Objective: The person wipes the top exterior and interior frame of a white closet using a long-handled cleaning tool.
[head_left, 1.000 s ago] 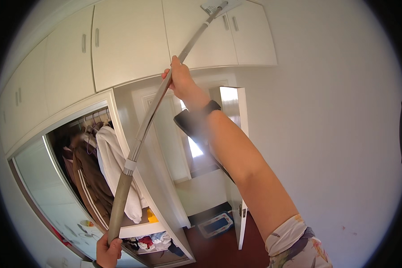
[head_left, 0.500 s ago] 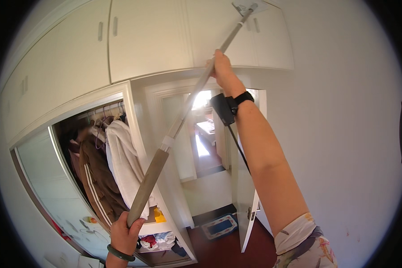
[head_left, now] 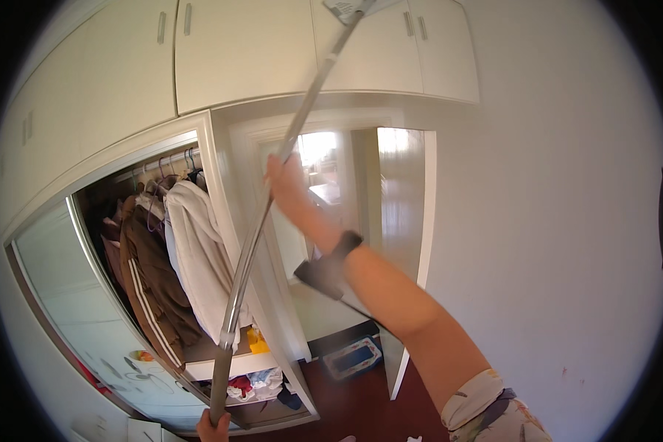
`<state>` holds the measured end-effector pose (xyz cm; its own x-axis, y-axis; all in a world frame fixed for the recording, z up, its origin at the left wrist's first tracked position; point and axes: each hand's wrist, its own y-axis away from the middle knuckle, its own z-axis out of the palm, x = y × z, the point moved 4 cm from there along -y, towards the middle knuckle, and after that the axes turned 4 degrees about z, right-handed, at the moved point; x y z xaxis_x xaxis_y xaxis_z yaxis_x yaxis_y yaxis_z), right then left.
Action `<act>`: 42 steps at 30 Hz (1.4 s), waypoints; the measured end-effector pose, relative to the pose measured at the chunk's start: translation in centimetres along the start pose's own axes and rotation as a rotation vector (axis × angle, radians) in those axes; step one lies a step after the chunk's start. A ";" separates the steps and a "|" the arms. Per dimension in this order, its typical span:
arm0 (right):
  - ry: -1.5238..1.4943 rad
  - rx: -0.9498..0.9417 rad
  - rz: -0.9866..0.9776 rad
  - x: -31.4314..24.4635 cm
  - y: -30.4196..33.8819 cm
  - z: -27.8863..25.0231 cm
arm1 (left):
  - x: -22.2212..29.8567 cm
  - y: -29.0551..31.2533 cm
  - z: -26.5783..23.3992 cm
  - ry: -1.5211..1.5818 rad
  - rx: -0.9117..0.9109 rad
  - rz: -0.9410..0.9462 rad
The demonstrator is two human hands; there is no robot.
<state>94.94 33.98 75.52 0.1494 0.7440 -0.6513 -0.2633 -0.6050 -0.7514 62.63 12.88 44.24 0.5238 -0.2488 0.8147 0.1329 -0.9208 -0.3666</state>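
A long metal pole with a grey-brown grip sleeve, apparently a flat mop, runs slantwise up through the view. Its pale flat head is at the top edge, against the upper cabinet doors, and partly cut off. My left hand is closed round the low end of the sleeve, mostly below the frame. Higher up, my right hand is wrapped round the bare shaft, slightly blurred, with that arm stretched forward. On the right wrist sits a black strap with a box-like device and a cable.
Cream overhead cabinets span the top. Below left, an open wardrobe holds hanging jackets and folded clothes, beside a sliding glass panel. Ahead are an open door and a blue mat. A plain wall rises at right.
My right hand has come down and leftward, and the mop stands steeper. Its head has shifted left along the cabinets. My left hand has dropped toward the lower edge.
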 end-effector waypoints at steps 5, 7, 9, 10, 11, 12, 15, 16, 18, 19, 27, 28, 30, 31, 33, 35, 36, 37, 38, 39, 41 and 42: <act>-0.123 -0.080 0.113 2.8 9.0 4.2 | -11.8 5.5 0.9 -0.153 -0.030 -0.032; -0.090 -0.080 0.124 4.8 11.8 3.6 | -9.3 7.8 1.4 -0.135 -0.020 -0.037; -0.053 -0.067 0.127 6.4 14.3 2.3 | -8.8 8.6 1.6 -0.115 -0.016 -0.027; -0.042 -0.086 0.177 6.9 16.1 2.9 | -10.9 10.6 1.2 -0.162 -0.026 -0.088; -0.008 -0.080 0.223 7.6 17.3 2.5 | -13.5 11.7 1.6 -0.196 -0.062 -0.131; -0.027 -0.108 0.222 7.3 19.0 3.3 | -16.8 13.9 1.2 -0.130 -0.018 -0.101; -0.106 -0.151 0.267 7.4 22.4 3.2 | -20.4 16.3 0.3 -0.243 -0.115 -0.148; -0.136 -0.141 0.268 7.8 23.1 3.2 | -20.9 16.8 -0.1 -0.215 -0.128 -0.156; -0.164 -0.129 0.267 7.7 23.5 3.7 | -21.0 17.2 -0.5 -0.188 -0.094 -0.129; -0.215 -0.129 0.288 7.4 23.2 4.1 | -20.8 17.3 -0.7 -0.162 -0.056 -0.107; -0.142 -0.089 0.176 3.6 12.9 2.3 | -13.0 9.3 1.3 -0.145 -0.100 -0.061; -0.071 -0.065 0.157 0.9 12.1 1.8 | -13.3 8.2 1.9 -0.207 -0.049 0.010; 0.012 -0.023 0.130 -1.2 9.0 0.2 | -12.8 6.1 3.6 -0.262 -0.009 0.100; 0.024 -0.007 0.155 -0.4 7.1 -0.2 | -12.3 5.0 4.2 -0.233 -0.021 0.021; 0.040 0.014 0.180 0.6 3.7 -1.5 | -9.4 3.2 5.0 -0.204 -0.038 -0.054; 0.106 0.029 0.102 0.5 0.8 -2.8 | -4.4 1.8 5.3 -0.232 -0.004 0.012; 0.106 0.030 0.102 0.1 -0.2 -3.2 | -2.8 1.1 5.4 -0.233 -0.005 0.013; 0.160 0.052 0.088 -0.5 -1.1 -3.6 | -1.5 0.4 5.4 -0.169 0.000 0.019; 0.213 0.072 0.073 -1.1 -1.8 -4.1 | -0.7 -0.1 5.5 -0.106 0.006 0.026; 0.208 0.067 0.073 -1.8 -2.4 -4.2 | -0.5 -0.5 5.6 -0.109 0.012 0.021; 0.235 0.066 0.137 -2.8 -3.4 -5.1 | 0.2 -1.4 5.7 -0.196 0.085 0.122; 0.237 0.067 0.134 -2.8 -4.2 -5.8 | 1.2 -1.7 5.8 -0.203 0.070 0.225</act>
<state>101.14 32.81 79.90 0.3253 0.5665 -0.7571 -0.3574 -0.6677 -0.6531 67.97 15.91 43.26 0.7032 -0.3723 0.6058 0.0482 -0.8250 -0.5630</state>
